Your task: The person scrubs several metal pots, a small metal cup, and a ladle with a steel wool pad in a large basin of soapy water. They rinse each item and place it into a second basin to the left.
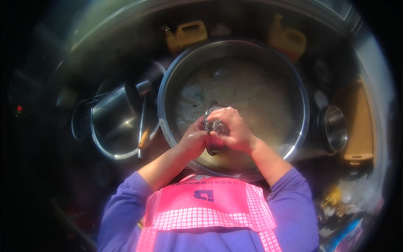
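My left hand (194,138) grips the edge of a round, shiny metal piece of kitchenware (214,147), tilted on its side. Its exact kind cannot be told, as both hands cover much of it. A steel-wool scourer (217,125) is in my right hand (233,127), pressed against the metal. Both hands are wet and sit above the near part of a large stainless steel basin (232,176). Cloudy water (252,91) fills the lower part of the basin, with pale patches on the left of its surface.
Left of the basin lie a steel pot (111,110) and a metal tool with a wooden handle (144,138). Two yellow jugs, a left one (189,34) and a right one (291,42), stand behind. At right are a steel container (336,129) and a tan board-like object (360,123).
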Motion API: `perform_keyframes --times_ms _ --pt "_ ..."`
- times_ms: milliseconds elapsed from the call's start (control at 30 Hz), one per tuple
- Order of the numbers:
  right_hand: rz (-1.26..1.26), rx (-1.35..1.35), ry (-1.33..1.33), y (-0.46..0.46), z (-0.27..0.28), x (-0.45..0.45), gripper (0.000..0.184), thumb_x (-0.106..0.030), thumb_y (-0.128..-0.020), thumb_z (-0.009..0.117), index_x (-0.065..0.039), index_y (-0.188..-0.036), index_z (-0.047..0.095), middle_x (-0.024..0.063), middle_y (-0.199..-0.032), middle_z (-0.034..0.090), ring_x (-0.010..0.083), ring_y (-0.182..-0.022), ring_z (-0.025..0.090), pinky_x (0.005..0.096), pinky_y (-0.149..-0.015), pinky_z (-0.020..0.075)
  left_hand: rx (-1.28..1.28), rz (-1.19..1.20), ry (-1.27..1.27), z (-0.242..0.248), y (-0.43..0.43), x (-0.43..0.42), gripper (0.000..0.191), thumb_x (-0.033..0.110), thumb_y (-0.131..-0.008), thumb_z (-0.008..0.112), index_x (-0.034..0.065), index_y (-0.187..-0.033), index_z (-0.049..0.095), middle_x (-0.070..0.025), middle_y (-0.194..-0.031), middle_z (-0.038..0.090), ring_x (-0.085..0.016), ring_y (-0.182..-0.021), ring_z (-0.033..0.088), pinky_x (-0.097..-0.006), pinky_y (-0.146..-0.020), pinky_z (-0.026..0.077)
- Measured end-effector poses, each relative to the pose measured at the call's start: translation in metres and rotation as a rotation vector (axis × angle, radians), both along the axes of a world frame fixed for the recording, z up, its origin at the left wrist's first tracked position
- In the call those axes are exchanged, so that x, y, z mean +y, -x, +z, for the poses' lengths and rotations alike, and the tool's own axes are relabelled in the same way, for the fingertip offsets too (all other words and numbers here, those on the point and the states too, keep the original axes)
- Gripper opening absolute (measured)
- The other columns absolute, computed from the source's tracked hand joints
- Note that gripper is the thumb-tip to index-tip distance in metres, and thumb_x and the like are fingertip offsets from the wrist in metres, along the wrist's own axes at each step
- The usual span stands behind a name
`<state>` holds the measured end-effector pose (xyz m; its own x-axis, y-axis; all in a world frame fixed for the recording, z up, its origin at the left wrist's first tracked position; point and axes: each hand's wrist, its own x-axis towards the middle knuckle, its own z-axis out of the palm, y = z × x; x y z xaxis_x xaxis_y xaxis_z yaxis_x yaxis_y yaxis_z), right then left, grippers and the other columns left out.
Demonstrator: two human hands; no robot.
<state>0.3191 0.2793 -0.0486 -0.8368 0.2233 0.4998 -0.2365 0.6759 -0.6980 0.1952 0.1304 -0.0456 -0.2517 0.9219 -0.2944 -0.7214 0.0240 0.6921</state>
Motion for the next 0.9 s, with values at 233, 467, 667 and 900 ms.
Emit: perform_keyframes --times_ms 233,467,667,900 --pt "-0.289 -0.258 0.236 0.040 -0.058 0.032 0.025 -0.019 -0.084 0.070 -0.007 -0.106 0.063 0.0156 -0.099 0.065 0.0326 -0.089 0.060 0.0394 -0.083 0.0500 0.236 -0.008 0.090 -0.015 -0.023 -0.013 0.057 -0.006 -0.068 0.044 0.0008 -0.124 0.051 -0.0097 -0.111 0.060 -0.019 -0.101 0.058 -0.0302 -0.091 0.046" --pt "-0.216 -0.147 -0.017 0.016 -0.030 -0.012 0.033 -0.017 -0.083 0.069 -0.004 -0.112 0.058 0.0184 -0.103 0.063 0.0352 -0.097 0.062 0.0425 -0.087 0.0493 0.282 -0.007 0.158 -0.015 -0.016 -0.009 0.048 -0.009 -0.075 0.051 0.0022 -0.121 0.054 -0.0073 -0.111 0.061 -0.016 -0.101 0.058 -0.0292 -0.089 0.047" --pt "-0.259 -0.502 0.446 0.023 -0.053 0.019 0.030 -0.021 -0.090 0.064 0.000 -0.111 0.058 0.0170 -0.111 0.063 0.0281 -0.100 0.060 0.0361 -0.090 0.0462 0.416 -0.254 0.246 -0.001 -0.016 -0.017 0.053 -0.008 -0.077 0.054 0.0030 -0.129 0.053 -0.0074 -0.113 0.063 -0.016 -0.107 0.059 -0.0295 -0.092 0.046" --pt "-0.312 -0.311 0.371 0.021 -0.087 0.045 0.028 -0.022 -0.093 0.062 -0.001 -0.111 0.057 0.0099 -0.102 0.065 0.0184 -0.092 0.060 0.0331 -0.084 0.0485 0.273 -0.311 0.193 -0.002 0.002 -0.006 0.051 -0.004 -0.077 0.053 0.0029 -0.127 0.054 -0.0110 -0.103 0.062 -0.019 -0.095 0.061 -0.0292 -0.080 0.049"
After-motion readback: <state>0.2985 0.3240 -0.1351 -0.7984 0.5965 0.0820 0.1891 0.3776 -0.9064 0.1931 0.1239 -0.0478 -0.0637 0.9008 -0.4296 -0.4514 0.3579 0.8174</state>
